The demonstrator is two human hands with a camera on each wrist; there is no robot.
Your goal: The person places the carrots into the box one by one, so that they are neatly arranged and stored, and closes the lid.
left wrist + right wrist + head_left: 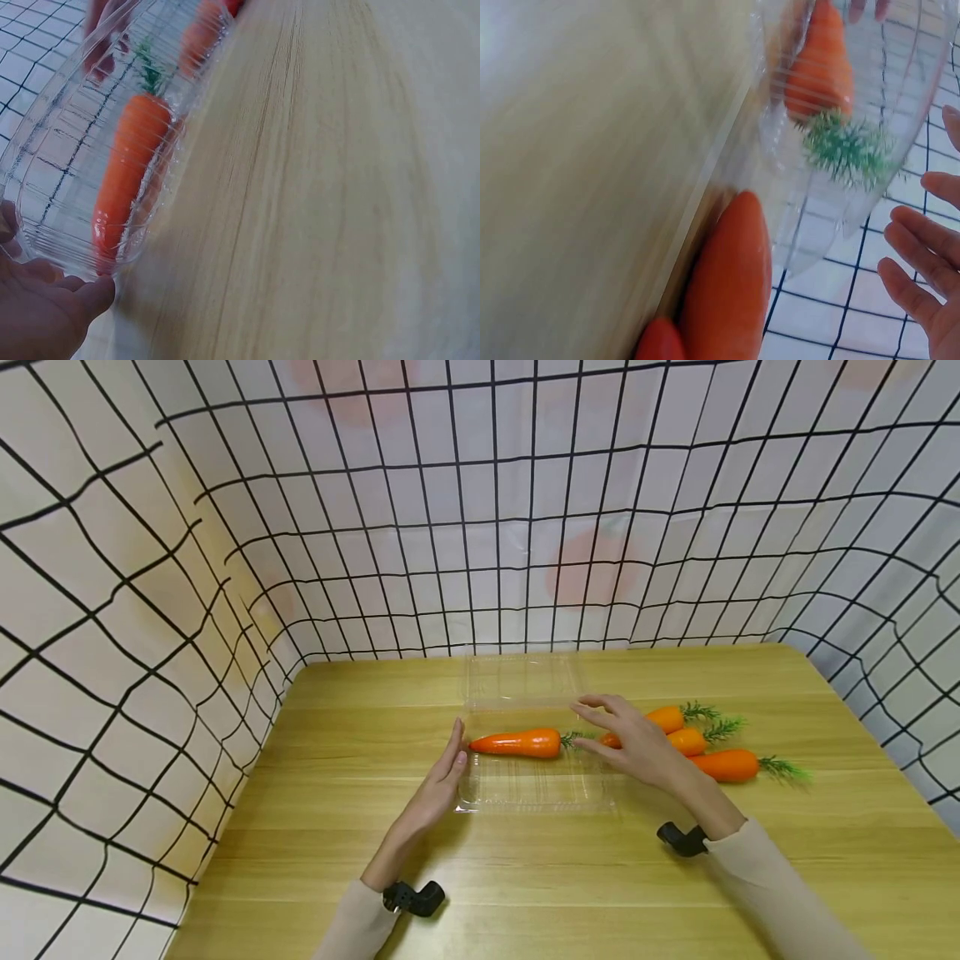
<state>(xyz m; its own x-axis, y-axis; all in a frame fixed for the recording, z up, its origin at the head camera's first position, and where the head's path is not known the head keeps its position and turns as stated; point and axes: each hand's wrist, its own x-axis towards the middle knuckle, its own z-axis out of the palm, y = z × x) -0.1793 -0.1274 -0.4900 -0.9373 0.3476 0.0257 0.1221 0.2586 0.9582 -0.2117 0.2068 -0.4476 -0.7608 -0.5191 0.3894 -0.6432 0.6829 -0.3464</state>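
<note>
An orange carrot with a green leafy top lies in a clear plastic clamshell box, tip to the left, leaves to the right. The box's lid is folded back away from the person. My left hand rests against the box's left side near the carrot tip, fingers fairly straight. In the left wrist view the left thumb is beside the tip end of the box. My right hand hovers over the right end near the leaves, fingers spread and holding nothing.
Three more carrots lie right of the box, partly behind the right hand: a far one, a middle one and a near one. Black-gridded white cloth rises behind and at both sides of the wooden table.
</note>
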